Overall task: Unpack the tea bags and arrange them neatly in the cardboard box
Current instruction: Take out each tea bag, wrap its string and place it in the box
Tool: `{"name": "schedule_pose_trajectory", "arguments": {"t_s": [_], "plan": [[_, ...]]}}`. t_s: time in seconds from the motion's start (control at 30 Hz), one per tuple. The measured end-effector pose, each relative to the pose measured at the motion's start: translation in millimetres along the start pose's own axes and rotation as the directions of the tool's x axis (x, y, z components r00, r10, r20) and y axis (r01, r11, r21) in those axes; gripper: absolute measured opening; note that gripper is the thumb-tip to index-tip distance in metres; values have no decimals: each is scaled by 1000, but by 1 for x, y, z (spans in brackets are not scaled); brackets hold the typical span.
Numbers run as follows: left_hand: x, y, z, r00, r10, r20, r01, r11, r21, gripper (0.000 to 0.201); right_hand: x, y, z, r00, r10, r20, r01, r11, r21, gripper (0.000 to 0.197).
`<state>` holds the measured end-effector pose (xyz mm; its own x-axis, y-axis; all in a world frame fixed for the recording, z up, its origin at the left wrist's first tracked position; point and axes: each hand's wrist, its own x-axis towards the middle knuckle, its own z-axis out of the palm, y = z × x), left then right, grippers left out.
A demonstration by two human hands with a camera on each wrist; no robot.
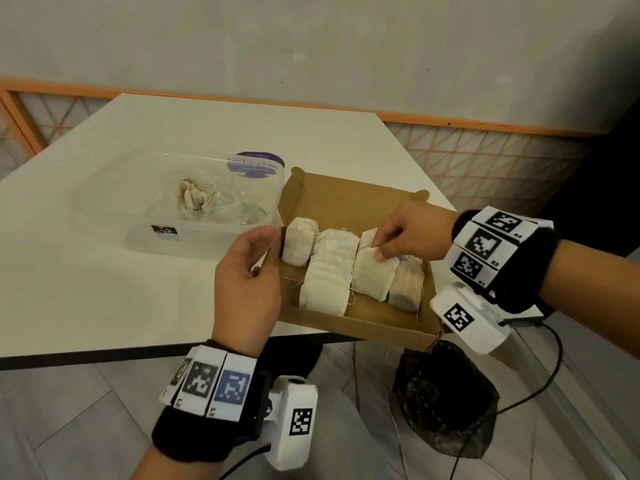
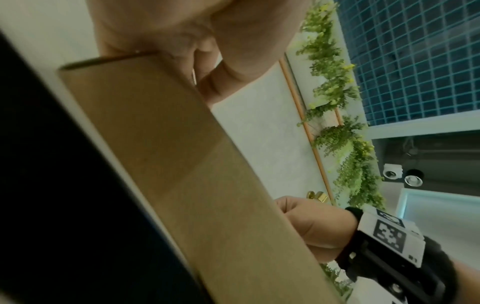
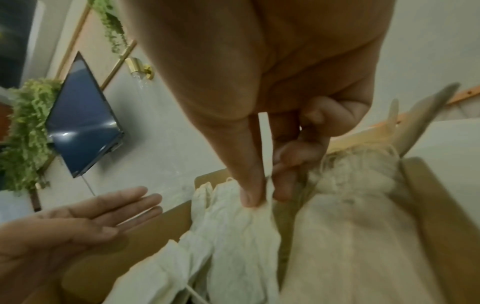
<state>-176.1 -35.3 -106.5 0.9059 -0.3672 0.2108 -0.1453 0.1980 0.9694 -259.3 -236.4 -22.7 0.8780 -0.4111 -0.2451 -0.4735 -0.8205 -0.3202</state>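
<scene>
done: four rows of tea bags (image 1: 349, 268) in box (image 1: 349, 199) | now: my right hand (image 1: 412, 233) fingers pinch one bag, left hand (image 1: 247, 282) open — steadying box wall | left: few bags in tub (image 1: 194, 209)

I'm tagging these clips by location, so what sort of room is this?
Probably a café or lounge-style interior, not a workshop: a white table, a wall-mounted screen, hanging greenery and a brass wall lamp.
</scene>
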Motion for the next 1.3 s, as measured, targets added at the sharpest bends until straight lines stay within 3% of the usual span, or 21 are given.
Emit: {"name": "schedule_pose_trajectory", "arguments": {"t_s": [0.17,0.33,0.43,0.53,0.67,0.8,0.93,1.03,1.1,1.2,1.3], "plan": [[-3,-5,-1,996,-79,50,83,994,-65,40,2,-5,1,1000,-7,-21,4,990,-143,21],[0,-4,-2,990,-127,69,134,985,-109,53,-13,-5,-6,971,-107,-213,79,988,-136,10],[1,-5,0,985,-153,80,163,977,-135,53,-30,-8,6,984,-175,-44,169,978,-125,17],[-4,-1,7,986,-155,56,161,981,-109,48,-32,-1,22,984,-157,88,172,962,-212,26],[-15,23,0,998,-61,11,60,998,35,30,-33,0,6,972,-226,-57,216,965,-149,21],[15,69,-31,997,-1,-71,-2,999,-41,22,-40,-39,-21,931,-300,-208,318,947,54,9],[75,100,-72,967,-202,-158,185,975,-120,21,-21,-87,-30,938,-318,-139,347,869,352,12],[108,101,-90,922,-339,-185,349,937,18,45,6,-124,-25,936,-323,-137,350,835,424,17],[122,96,-91,896,-389,-214,415,905,90,50,25,-149,-16,937,-321,-138,348,815,464,21],[139,87,-87,857,-467,-217,504,848,164,47,53,-176,2,948,-294,-125,319,846,428,31],[154,78,-84,805,-569,-168,593,784,187,55,77,-185,19,957,-259,-128,282,932,229,46]]}}
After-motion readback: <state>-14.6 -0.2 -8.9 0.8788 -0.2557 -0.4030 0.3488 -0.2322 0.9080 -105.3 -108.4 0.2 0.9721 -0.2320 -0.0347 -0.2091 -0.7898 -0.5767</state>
